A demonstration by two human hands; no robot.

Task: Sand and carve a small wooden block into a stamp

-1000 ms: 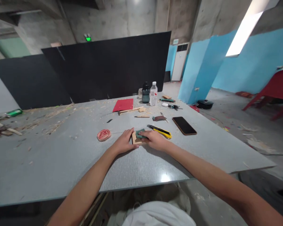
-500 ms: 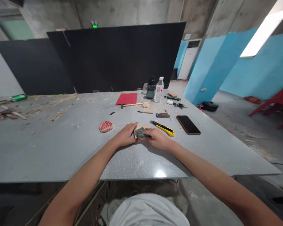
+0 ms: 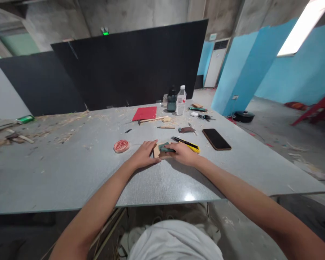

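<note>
Head view, left hand: gripping wood block by its left end between fingers and thumb
Right hand: pinching green pad in fingers, laid on top of block
Wood block: flat on table, between hands; could skid from too light a left hold
Yellow knife: just past right hand, could get knocked by a wide stroke
Clear bottle, dark bottle, jar: upright at far side; cannot tell how full

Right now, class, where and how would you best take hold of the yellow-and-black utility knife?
Probably by its broad yellow rear end, from above and the right: the utility knife lies flat and slanted, its narrow dark tip pointing away to the left, and the right hand crowds its near side. Whether the blade is out is unclear.
</note>
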